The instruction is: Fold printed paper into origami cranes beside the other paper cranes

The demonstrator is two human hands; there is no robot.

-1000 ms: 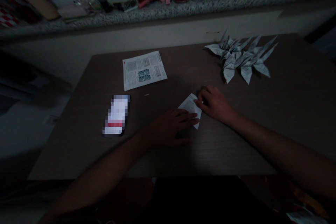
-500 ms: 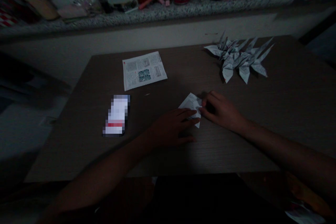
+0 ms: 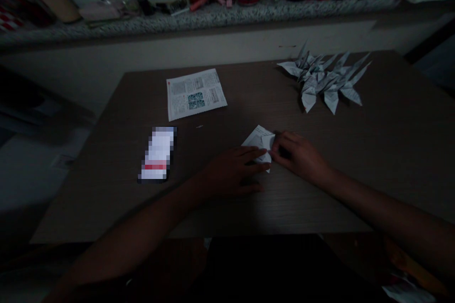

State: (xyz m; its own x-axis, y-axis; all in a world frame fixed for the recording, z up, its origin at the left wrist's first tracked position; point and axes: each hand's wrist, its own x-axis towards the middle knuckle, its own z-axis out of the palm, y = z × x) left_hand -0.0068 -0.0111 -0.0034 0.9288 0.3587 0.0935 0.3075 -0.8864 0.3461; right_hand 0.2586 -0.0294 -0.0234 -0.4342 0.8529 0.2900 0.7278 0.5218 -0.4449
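Observation:
A small folded piece of printed paper (image 3: 259,139) lies on the brown table (image 3: 373,165) in dim light. My left hand (image 3: 232,173) lies flat on the paper's lower left part, fingers stretched out and pressing it down. My right hand (image 3: 302,156) has its fingers curled together at the paper's right edge, pinching a fold there. Most of the paper's lower half is hidden under my fingers.
A flat printed sheet (image 3: 195,93) lies at the table's back left. A phone with a lit screen (image 3: 158,154) rests left of my hands. Several folded paper cranes (image 3: 325,80) are piled at the back right. A cluttered stone ledge (image 3: 213,14) with cans and bottles runs behind.
My right hand has slid down along the paper's right edge, toward me. The left hand has stayed pressed on the paper.

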